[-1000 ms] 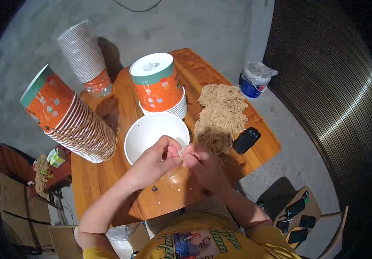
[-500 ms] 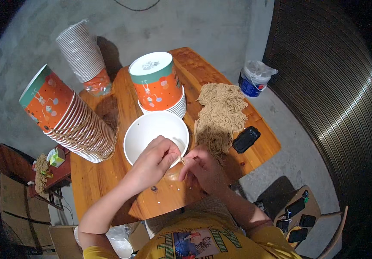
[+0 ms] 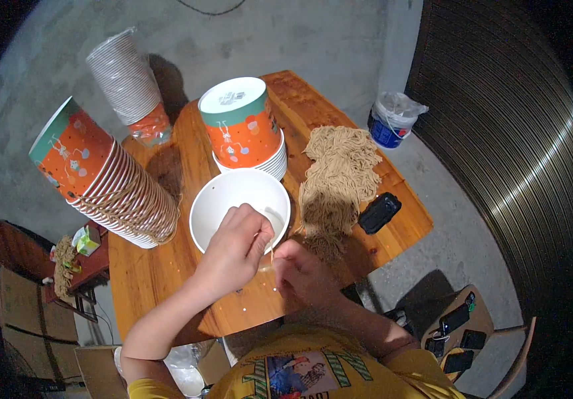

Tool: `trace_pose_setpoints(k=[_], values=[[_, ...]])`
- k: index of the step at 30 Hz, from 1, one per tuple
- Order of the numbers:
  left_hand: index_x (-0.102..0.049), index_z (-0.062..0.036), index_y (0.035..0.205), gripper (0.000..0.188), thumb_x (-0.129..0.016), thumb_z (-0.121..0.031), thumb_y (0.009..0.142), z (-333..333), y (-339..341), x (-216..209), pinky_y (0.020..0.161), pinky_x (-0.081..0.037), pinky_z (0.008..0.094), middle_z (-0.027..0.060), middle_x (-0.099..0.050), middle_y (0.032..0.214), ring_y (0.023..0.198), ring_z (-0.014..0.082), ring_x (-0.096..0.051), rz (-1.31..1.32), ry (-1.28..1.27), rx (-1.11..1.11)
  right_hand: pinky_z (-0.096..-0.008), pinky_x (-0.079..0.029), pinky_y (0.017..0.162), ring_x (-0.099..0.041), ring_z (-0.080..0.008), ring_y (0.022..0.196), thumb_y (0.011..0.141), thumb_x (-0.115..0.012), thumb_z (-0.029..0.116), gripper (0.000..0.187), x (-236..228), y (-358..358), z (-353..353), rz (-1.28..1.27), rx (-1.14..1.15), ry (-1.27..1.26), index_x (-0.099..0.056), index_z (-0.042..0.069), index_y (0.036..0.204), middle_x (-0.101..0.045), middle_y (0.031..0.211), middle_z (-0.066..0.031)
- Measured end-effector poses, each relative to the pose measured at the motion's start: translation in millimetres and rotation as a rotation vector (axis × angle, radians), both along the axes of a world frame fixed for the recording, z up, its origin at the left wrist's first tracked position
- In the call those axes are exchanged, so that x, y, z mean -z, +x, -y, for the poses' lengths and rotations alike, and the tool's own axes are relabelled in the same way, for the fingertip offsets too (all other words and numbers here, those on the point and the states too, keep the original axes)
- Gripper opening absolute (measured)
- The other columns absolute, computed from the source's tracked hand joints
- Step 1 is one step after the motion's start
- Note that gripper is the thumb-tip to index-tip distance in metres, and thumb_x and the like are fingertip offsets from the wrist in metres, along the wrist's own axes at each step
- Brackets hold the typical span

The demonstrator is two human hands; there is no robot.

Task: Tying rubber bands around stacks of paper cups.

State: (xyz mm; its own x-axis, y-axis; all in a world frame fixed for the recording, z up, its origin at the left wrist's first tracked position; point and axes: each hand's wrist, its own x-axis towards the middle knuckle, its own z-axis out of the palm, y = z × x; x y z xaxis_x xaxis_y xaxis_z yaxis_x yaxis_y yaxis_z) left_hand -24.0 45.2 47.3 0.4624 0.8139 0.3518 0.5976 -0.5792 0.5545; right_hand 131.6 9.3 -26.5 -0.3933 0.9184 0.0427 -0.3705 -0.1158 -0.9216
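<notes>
Grey wall (image 3: 299, 40) fills the top of the frame, a dark ribbed shutter (image 3: 499, 133) curves down the right side, and a wooden counter (image 3: 146, 286) spreads across the middle. At its centre, mouth up, sits a white bowl (image 3: 216, 193), just in front of an upside-down stack of orange-and-green tubs (image 3: 243, 136). A second stack of tubs (image 3: 77, 149), wound with tan cord (image 3: 130, 206), leans at the left; a plastic-wrapped stack (image 3: 121, 83) is at the upper left. Right of centre lies a loose bundle of tan yarn (image 3: 341, 166), with a black tray (image 3: 379, 213) just beside its lower right. Two bare forearms reach in from the lower edge. The left hand (image 3: 236, 239), in front of the bowl's lower part, pinches what looks like a thin tan strand (image 3: 272, 255) between thumb and fingers. The right hand (image 3: 303, 271), fingers curled, meets it just right of the bowl's lower rim; whether it grips the strand or only touches it, I cannot tell. The step in hand appears to be close fingertip work on the strand. The next move seems to call for a steady pinch on the left and small, precise control by the right fingertips, since the strand is fine and could slip.
</notes>
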Motion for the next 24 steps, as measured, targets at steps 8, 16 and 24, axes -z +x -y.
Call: trace_pose_setpoints(k=[8, 16, 24], values=[[-0.053, -0.0043, 0.083, 0.009, -0.060, -0.006, 0.078, 10, 3, -3, 0.075, -0.038, 0.0411, 0.0110, -0.047, 0.086, 0.085, 0.0304, -0.047, -0.207, 0.254, -0.063, -0.0176, -0.031, 0.046, -0.037, -0.0012, 0.053, 0.094, -0.046, 0.014, 0.012, -5, -5, 5, 0.077, -0.025, -0.058, -0.045, 0.012, 0.082, -0.042, 0.065, 0.0057], [-0.055, -0.0024, 0.089, 0.009, -0.059, -0.002, 0.081, 31, -13, 12, 0.070, -0.042, 0.0357, 0.0120, -0.052, 0.083, 0.077, 0.0283, -0.052, 0.160, 0.291, -0.294, -0.0245, -0.040, 0.053, -0.048, -0.0089, 0.059, 0.094, -0.049, 0.022, 0.019, -3, -2, 16, 0.389, -0.120, 0.019, -0.055, 0.005, 0.085, -0.049, 0.066, -0.0005], [-0.057, -0.0029, 0.098, 0.017, -0.052, -0.019, 0.093, 77, 4, 49, 0.066, -0.040, 0.0198, -0.0019, -0.054, 0.082, 0.075, 0.0050, -0.048, 0.885, -0.791, -0.368, -0.0360, -0.050, 0.064, -0.063, -0.0285, 0.073, 0.091, -0.051, 0.023, 0.019, -27, 3, 47, 0.813, 0.027, 0.357, -0.060, 0.006, 0.095, -0.062, 0.077, -0.0112]])
